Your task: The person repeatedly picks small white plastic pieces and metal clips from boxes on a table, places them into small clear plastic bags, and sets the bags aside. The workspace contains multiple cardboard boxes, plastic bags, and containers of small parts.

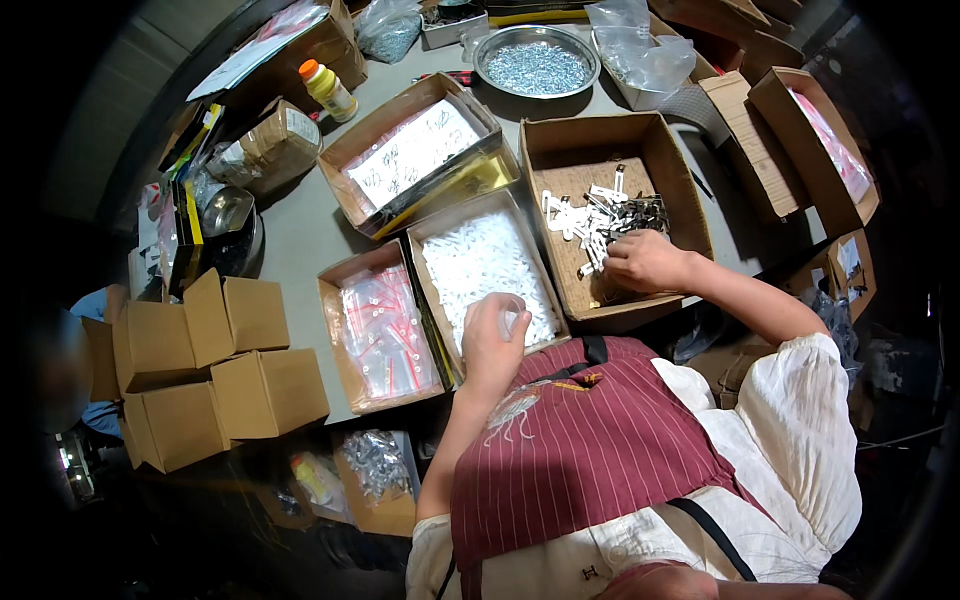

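My left hand is closed, with a small clear plastic bag between thumb and fingers. It is over the near end of a cardboard box full of small white plastic pieces. My right hand reaches into a larger cardboard box, its bent fingers at a heap of flat slotted metal brackets, some silvery, some dark. What its fingertips grip is hidden. Left of the white pieces, another box holds clear zip bags with red strips.
Behind stand a box with a written white sheet, a metal bowl of small shiny parts and a yellow bottle with orange cap. Brown cartons crowd the left; another person's blue sleeve shows there. More boxes stand right.
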The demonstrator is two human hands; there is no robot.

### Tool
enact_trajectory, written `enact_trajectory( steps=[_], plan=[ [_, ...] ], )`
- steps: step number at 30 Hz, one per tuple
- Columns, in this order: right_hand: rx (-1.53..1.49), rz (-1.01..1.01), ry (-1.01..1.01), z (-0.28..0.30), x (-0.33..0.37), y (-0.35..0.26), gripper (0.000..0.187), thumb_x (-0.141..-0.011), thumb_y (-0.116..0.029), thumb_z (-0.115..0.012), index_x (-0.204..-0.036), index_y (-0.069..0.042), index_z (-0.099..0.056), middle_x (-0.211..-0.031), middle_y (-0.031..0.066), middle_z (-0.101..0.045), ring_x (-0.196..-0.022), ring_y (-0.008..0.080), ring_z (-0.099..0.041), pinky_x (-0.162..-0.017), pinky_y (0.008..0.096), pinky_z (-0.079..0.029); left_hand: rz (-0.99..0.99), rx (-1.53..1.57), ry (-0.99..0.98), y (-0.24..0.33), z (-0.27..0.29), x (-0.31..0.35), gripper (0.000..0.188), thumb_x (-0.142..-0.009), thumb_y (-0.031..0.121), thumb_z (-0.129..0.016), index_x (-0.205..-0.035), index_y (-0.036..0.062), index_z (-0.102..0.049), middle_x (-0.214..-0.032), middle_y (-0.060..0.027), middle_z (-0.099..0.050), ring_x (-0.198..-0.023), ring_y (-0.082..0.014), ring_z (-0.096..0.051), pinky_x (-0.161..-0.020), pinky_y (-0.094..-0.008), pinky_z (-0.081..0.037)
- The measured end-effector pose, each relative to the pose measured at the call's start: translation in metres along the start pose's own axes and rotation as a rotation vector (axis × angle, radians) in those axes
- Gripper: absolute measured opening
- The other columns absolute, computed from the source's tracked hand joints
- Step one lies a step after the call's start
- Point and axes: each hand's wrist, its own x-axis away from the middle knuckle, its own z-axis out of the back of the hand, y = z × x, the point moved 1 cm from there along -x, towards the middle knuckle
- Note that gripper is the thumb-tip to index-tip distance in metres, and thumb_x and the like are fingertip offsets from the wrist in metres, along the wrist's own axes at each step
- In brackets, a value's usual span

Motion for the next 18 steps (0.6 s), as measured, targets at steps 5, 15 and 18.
enact_trajectory(
  steps=[5,15,18],
  plan=[
    [0.080,-0.038,0.038,0.007,0.006,0.006,0.016,-0.080,-0.019,-0.073,-0.079,-0.006,-0.063,-0.082,0.0083,-0.061,-0.078,0.0281,-0.067,-0.070,0.0410,-0.055,0.000,0.021,0.009,-0.002,0.001,0.003,0.019,-0.085,0.007,-0.076,-0.100,0.0042,-0.065,-0.097,-0.0134,-0.068,-0.100,-0.0353,-0.060,-0.090,-0.0443,-0.047],
    [0.105,0.052,0.019,0.006,0.009,0.002,0.014,-0.082,-0.018,-0.068,-0.078,-0.005,-0.064,-0.080,0.0075,-0.062,-0.075,0.0259,-0.066,-0.070,0.0404,-0.056,0.023,-0.023,0.009,-0.005,0.001,0.003,0.020,-0.085,0.012,-0.078,-0.100,0.0040,-0.067,-0.099,-0.0116,-0.071,-0.104,-0.0312,-0.064,-0.091,-0.0408,-0.050],
    [0.101,0.012,-0.082,-0.003,0.005,0.001,0.014,-0.084,-0.018,-0.066,-0.077,-0.006,-0.064,-0.080,0.0083,-0.062,-0.075,0.0259,-0.068,-0.070,0.0408,-0.056,0.026,-0.024,-0.006,-0.002,0.001,0.002,0.020,-0.086,0.013,-0.078,-0.101,0.0043,-0.067,-0.099,-0.0113,-0.071,-0.105,-0.0310,-0.063,-0.092,-0.0412,-0.050]
  ],
)
